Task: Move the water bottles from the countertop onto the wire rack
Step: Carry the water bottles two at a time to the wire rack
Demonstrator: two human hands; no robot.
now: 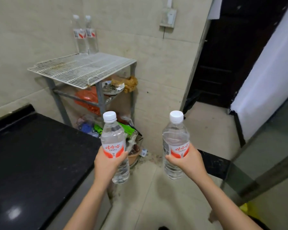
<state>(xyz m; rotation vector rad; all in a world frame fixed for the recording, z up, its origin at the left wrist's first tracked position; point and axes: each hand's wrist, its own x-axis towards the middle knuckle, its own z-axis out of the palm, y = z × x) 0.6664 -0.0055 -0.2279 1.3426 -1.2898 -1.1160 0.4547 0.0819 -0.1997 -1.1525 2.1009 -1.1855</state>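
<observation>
My left hand (107, 165) grips a clear water bottle (112, 138) with a white cap and red label, held upright over the floor beside the countertop. In my right hand (188, 161) is a second, matching bottle (175, 138), also upright. The white wire rack (83, 69) stands ahead in the corner, its top shelf above and beyond both hands. Two more bottles (85, 35) stand side by side at the rack's back edge against the tiled wall. The black countertop (32, 155) lies at the left with no bottle in view on it.
Under the rack's top shelf sit an orange bag (86, 100), a dish of scraps (112, 88) and a pile of wrappers and a pot on the floor (130, 143). A dark doorway (223, 55) opens at the right, beside a glass panel (264, 155).
</observation>
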